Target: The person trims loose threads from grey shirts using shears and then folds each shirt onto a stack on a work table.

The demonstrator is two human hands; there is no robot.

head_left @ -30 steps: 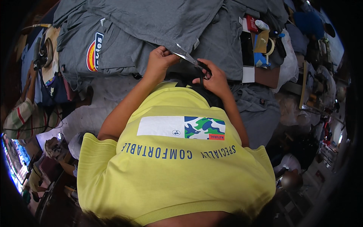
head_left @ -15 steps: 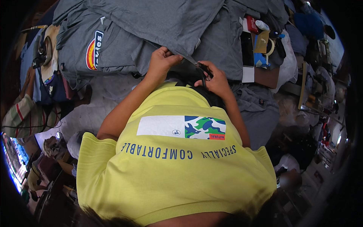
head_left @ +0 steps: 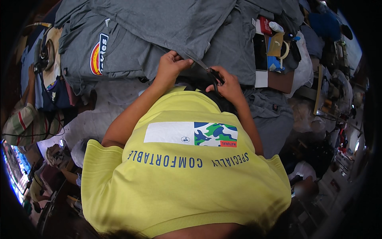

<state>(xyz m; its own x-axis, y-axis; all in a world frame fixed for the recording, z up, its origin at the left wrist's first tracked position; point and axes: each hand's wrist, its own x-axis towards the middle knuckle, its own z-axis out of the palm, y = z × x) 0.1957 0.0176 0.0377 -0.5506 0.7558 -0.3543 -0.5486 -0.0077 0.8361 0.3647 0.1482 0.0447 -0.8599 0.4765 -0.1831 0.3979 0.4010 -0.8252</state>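
Observation:
Grey T-shirts (head_left: 131, 44) lie in a pile in front of me, one with a colourful print (head_left: 98, 55) on its chest. My left hand (head_left: 172, 67) pinches the near hem of the top grey shirt (head_left: 179, 28) between thumb and fingers. Black-handled scissors (head_left: 216, 76) sit in my right hand (head_left: 227, 85), fingers through the loops. Their blades point up and left to the cloth edge, just right of my left fingertips. Whether the tips touch a thread there is too small to tell.
Right of the pile are a phone (head_left: 260, 51), a red box (head_left: 265, 24), a white bottle (head_left: 276, 26) and a tape roll (head_left: 284, 50). More grey cloth (head_left: 270, 115) hangs at my right. At the left, another person in a striped sleeve (head_left: 22, 123) reaches toward other garments.
The scissors' handles and my right fingers have shifted slightly, with the blades still at the hem. My left hand keeps its pinch. The other person's arm at left has moved a little.

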